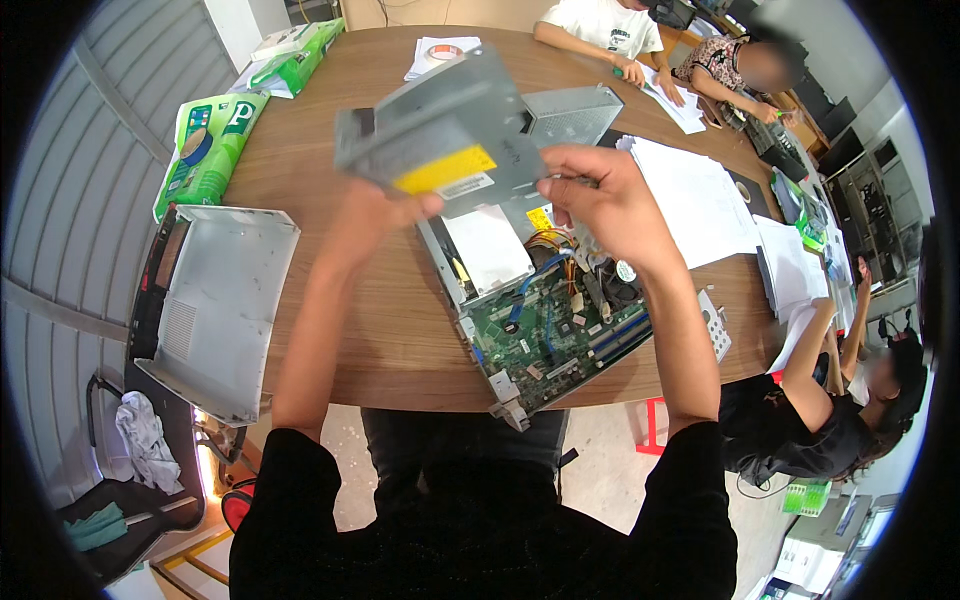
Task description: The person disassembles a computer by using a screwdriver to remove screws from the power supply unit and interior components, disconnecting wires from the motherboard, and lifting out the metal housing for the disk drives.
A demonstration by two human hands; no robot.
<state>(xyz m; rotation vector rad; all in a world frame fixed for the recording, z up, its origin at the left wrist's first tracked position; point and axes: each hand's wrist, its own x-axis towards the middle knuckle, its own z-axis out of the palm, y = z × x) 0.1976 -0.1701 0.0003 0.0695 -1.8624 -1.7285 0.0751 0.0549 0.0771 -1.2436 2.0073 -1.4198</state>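
Observation:
Both my hands hold up a grey sheet-metal panel (505,150) with bent edges and a yellow label, tilted above an opened desktop computer. My left hand (375,215), smeared a little by motion, grips its lower left edge with the thumb on the front. On the panel's right edge, my right hand (605,200) pinches between thumb and fingers. Beneath them lies the computer case, its green motherboard (535,345) exposed with coloured cables, and a pale metal drive (488,252) beside it. The panel hides part of the case's far end.
A removed case cover (215,310) lies at the table's left edge. Green packages (215,140) stand at the far left, and a tape roll (443,52) sits on paper at the back. Paper stacks (690,200) lie to the right. Other people work at the far and right sides.

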